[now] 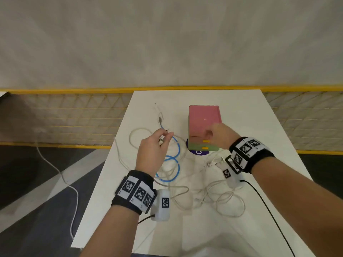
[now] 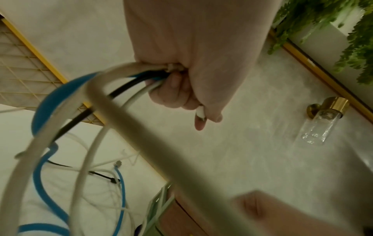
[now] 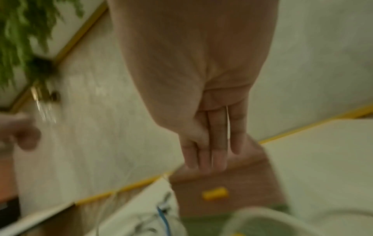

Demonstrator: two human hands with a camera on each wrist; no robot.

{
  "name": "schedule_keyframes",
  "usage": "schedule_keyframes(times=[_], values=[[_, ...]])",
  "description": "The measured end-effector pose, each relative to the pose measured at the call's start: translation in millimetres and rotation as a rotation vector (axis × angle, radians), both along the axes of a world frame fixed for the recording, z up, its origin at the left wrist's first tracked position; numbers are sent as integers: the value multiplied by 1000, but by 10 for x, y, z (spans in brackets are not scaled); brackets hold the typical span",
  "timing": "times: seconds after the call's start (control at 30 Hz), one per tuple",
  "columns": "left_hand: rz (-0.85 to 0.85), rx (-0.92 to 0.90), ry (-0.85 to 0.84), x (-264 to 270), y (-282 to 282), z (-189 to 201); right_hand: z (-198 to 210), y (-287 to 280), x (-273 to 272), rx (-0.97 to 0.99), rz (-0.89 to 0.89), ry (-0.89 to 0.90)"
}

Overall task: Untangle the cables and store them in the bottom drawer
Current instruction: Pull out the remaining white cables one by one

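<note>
A pink drawer box point(image 1: 204, 115) stands on the white table point(image 1: 241, 108); its green bottom drawer point(image 1: 196, 146) with a yellow handle point(image 1: 205, 148) is closed. My left hand point(image 1: 154, 147) is raised left of the box and grips a bundle of cables in its fist point(image 2: 181, 89): a blue cable point(image 2: 58, 94), a black one and pale ones. The blue cable point(image 1: 178, 151) loops down into a tangle of white cables point(image 1: 222, 197) on the table. My right hand point(image 1: 217, 134) is at the box's upper front, its straight fingers point(image 3: 210, 143) together against the pink box point(image 3: 232, 180), holding nothing.
A purple disc point(image 1: 198, 152) lies under the box. One white cable point(image 1: 55, 169) hangs off the table's left edge to the floor. A yellow-framed mesh fence point(image 1: 74, 115) runs behind the table. A black wrist lead point(image 1: 269, 210) crosses the near right of the table.
</note>
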State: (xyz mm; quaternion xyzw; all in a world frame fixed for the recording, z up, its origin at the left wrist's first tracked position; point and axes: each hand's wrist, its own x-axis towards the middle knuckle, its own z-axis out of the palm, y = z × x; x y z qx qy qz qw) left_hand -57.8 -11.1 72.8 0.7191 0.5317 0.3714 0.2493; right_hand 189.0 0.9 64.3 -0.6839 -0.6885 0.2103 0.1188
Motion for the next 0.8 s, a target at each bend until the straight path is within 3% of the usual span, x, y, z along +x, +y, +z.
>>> schedule_keyframes(times=[0.07,0.17,0.33,0.43,0.67,0.73,0.8], values=[[17,-28,1,-26,-6,-33,-191,-107,209,-85,-42,-164],[5,-62,-35,-16,-25,-64,-470,-218,387,-186,-115,-248],[-22,-40,-24,106,-30,-85,-695,-310,318,-287,-72,-455],[-37,-20,-20,181,-33,-68,-756,-312,287,-282,-77,-489],[18,-56,-118,256,-47,1,-538,-396,307,-177,-212,-264],[43,-81,-156,277,-40,31,-370,-479,285,-24,-244,-109],[48,-99,-216,338,-33,88,-172,-606,169,125,-191,161]])
